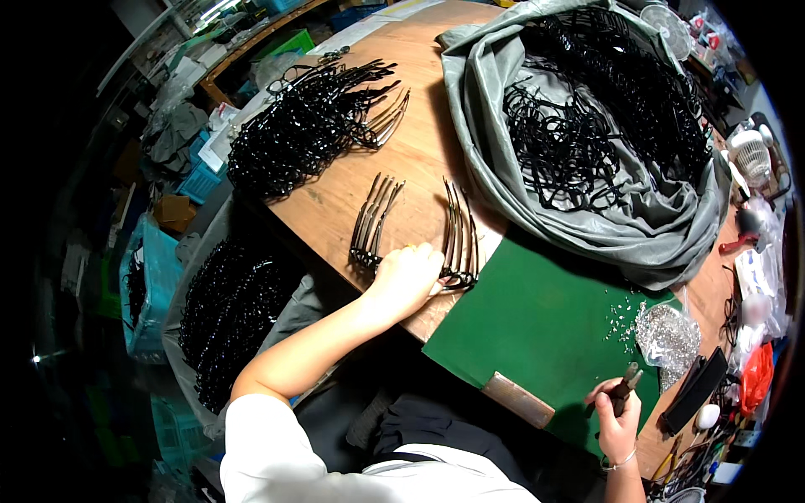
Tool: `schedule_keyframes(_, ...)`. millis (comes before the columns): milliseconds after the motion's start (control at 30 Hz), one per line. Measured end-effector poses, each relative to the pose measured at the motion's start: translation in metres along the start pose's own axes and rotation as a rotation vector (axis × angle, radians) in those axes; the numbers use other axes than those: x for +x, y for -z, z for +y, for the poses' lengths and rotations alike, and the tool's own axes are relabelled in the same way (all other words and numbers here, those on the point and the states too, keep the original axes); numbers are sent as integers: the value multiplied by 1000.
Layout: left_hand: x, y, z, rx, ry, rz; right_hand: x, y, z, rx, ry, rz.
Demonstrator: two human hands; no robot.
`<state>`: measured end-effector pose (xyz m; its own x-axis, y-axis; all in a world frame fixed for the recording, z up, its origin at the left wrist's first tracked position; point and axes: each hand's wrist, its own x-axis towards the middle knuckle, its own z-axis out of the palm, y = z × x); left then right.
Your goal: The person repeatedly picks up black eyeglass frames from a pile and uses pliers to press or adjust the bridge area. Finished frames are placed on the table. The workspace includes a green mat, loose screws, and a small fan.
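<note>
On the wooden table (423,117), my left hand (408,281) is closed around a small stack of dark eyeglass frames (457,239). Their long temples point away from me in two groups, one on each side of the hand. At the right, my right hand (618,419) grips a dark-handled tool with a metal tip (625,388); its exact kind is not clear. This hand is over the right part of a green mat (528,318). Beyond it lies a clear plastic bag of tiny shiny pieces (667,335), some spilled onto the mat.
A large heap of black eyeglass frames (293,126) lies at the far left. A grey cloth sack (478,126) full of frames fills the far right, and another frame-filled sack (239,310) stands left below the table. A brown block (518,400) sits at the mat's near edge.
</note>
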<state>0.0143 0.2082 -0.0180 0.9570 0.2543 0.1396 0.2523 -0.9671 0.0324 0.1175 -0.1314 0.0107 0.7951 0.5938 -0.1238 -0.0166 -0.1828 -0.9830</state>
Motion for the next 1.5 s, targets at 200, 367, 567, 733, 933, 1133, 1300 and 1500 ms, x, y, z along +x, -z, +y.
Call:
schedule_keyframes(200,-24,24,-60,87,-311,42,3,-3,24,-66,62,-30)
schedule_keyframes(367,-29,25,-167,301,-249,-110,13,3,37,359,-78,-30)
schedule_keyframes(567,-21,43,-106,191,164,-388,-15,0,-13,-54,-90,-273)
schedule_keyframes(733,75,11,30,-384,-487,165,0,-11,27,1,13,50)
schedule_keyframes(933,144,-68,104,-258,-122,330,-1,-12,32,-141,117,52)
schedule_keyframes(1133,154,-42,111,-590,-123,394,-7,7,42,57,65,146)
schedule_keyframes(1300,182,-36,110,-347,-102,399,7,5,33,47,-38,99)
schedule_keyframes(1500,192,-50,116,-248,-150,464,7,8,30,-83,11,-56)
